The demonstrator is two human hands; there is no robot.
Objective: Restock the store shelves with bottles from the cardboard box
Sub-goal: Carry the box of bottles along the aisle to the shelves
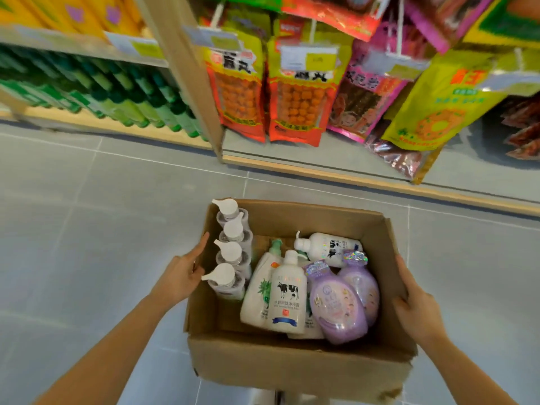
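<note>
An open cardboard box (295, 366) is held in front of me above the grey floor. My left hand (181, 276) presses on its left wall and my right hand (415, 308) grips its right wall. Inside, several clear pump bottles (230, 252) with white tops stand in a row along the left side. White bottles with a cow print (287, 296) lie in the middle beside a white and green bottle (258, 290). Two purple bottles (336, 305) lie at the right.
A wooden shelf unit stands ahead, with rows of green bottles (131, 95) on its lower left shelf and yellow packs above. Snack bags (298, 92) hang on hooks at the right, above a low wooden base ledge (350, 178). Grey floor tiles (87, 214) surround the box.
</note>
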